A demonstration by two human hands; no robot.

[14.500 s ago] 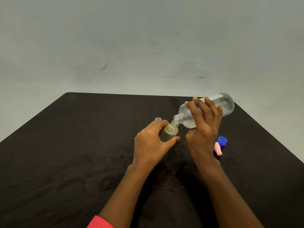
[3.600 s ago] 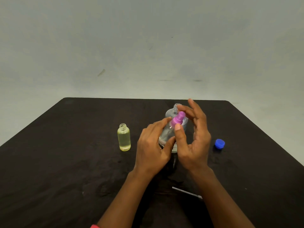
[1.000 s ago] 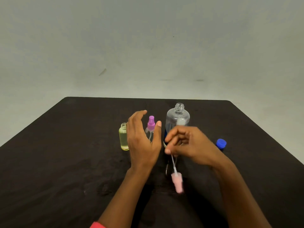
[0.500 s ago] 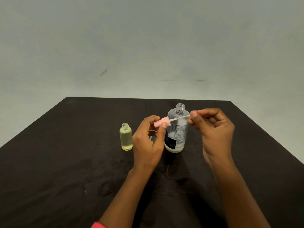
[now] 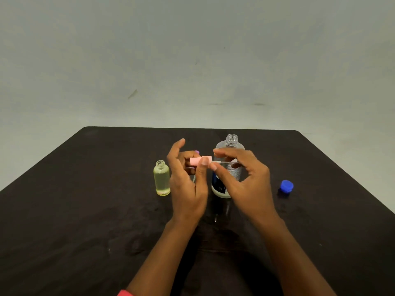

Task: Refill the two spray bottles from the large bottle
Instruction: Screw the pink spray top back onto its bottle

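Dark table (image 5: pixel 85 210) holds an open yellow bottle (image 5: pixel 161 180). Beside it, the left hand (image 5: pixel 188 189) pinches the pink sprayer (image 5: pixel 197 161) and the right hand (image 5: pixel 241 180) pinches its tube (image 5: pixel 226 162), likely to fit it in.

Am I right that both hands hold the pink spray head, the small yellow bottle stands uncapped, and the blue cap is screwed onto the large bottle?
No: the head view shows the blue cap lying on the table, right of the large bottle, whose neck is open. The left hand and right hand hold the pink spray head, and the small yellow bottle stands uncapped.
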